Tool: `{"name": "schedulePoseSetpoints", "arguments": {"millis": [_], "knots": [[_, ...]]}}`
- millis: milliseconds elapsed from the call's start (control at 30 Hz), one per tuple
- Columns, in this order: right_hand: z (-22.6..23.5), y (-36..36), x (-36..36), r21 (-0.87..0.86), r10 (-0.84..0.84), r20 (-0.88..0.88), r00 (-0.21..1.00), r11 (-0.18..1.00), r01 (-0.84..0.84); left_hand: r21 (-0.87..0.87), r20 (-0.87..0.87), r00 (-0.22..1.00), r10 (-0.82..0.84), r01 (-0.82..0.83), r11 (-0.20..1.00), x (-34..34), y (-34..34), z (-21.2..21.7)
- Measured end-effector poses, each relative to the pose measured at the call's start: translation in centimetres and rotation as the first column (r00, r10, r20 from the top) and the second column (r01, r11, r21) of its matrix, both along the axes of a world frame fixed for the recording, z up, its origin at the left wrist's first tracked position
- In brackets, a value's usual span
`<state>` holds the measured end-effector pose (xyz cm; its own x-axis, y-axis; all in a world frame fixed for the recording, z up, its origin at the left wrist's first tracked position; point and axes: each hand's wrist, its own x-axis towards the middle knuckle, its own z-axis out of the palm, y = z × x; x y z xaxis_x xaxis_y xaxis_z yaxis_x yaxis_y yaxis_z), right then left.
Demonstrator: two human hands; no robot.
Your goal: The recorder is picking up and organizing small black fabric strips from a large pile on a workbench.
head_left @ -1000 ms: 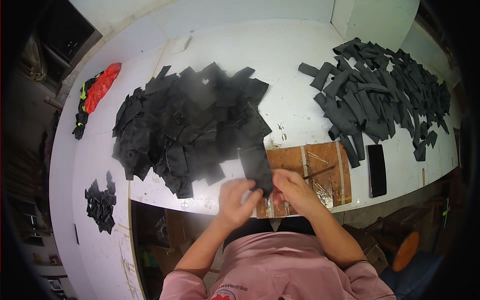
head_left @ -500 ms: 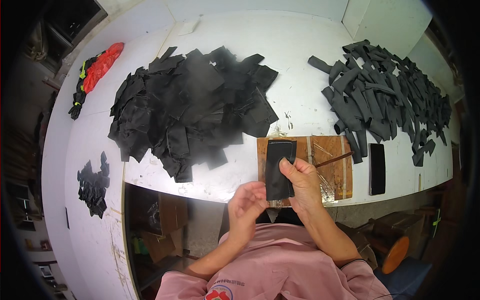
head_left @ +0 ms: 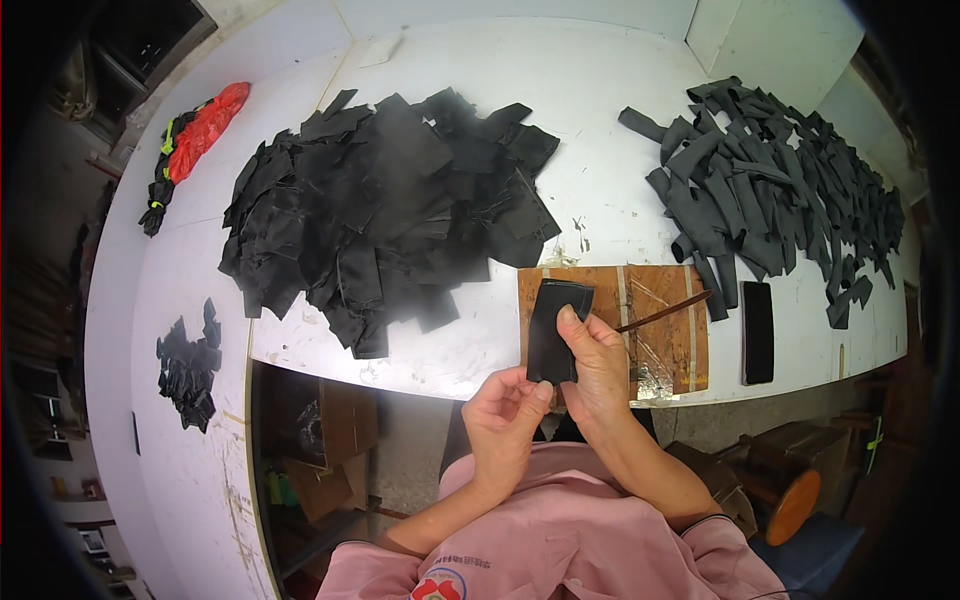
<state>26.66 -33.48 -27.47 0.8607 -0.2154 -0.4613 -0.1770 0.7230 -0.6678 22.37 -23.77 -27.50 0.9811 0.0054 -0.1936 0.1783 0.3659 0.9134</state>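
Note:
A black rectangular fabric piece (head_left: 552,335) is held upright above the cardboard-brown board (head_left: 665,350). My right hand (head_left: 597,365) grips its right side, thumb on the front and fingers behind. My left hand (head_left: 507,415) pinches its lower edge between thumb and fingertips. A thin brown stick (head_left: 668,311) juts out to the right from behind my right hand; I cannot tell whether the fingers hold it. Beyond my left hand lies a large heap of flat black fabric pieces (head_left: 390,200).
At the right spreads a pile of narrow dark grey fabric tubes (head_left: 760,190). A black phone (head_left: 757,333) lies beside the board. On the left are a small dark fabric pile (head_left: 188,375) and a red plastic bag (head_left: 208,130). Under the white table (head_left: 420,365) stand cardboard boxes (head_left: 345,425).
My left hand has come up to the fabric piece's lower edge and closed on it; before, its fingers were looser beside it. The piece now leans slightly, and the stick's right end is tilted higher.

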Motion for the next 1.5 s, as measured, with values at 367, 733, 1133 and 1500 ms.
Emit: {"name": "schedulePoseSetpoints", "arguments": {"millis": [367, 733, 1133, 1500], "knots": [[-0.2, -0.3, -0.3, 0.217, 0.083, -0.055, 0.995, 0.974, -0.069, -0.103, -0.006, 1.0, -0.015, 0.014, 0.995, 0.8, 0.4, -0.4], [2.1, -2.4, -2.2, -0.933, 0.446, 0.195, 0.874, 0.36, 0.025, 0.367, 0.188, 0.969, -0.163, 0.084, 0.926, 2.1, 2.2, 0.6], [1.0, -1.4, -1.8, -0.98, 0.53, 0.19, 0.826, 0.151, 0.129, 0.214, 0.013, 0.997, 0.071, -0.072, 0.974, 2.4, 0.1, 0.4], [1.0, -2.1, -1.8, -0.979, 0.558, 0.185, 0.809, 0.172, 0.106, 0.727, 0.387, 0.905, -0.179, -0.18, 0.662, 2.8, 1.7, 0.5]]}}
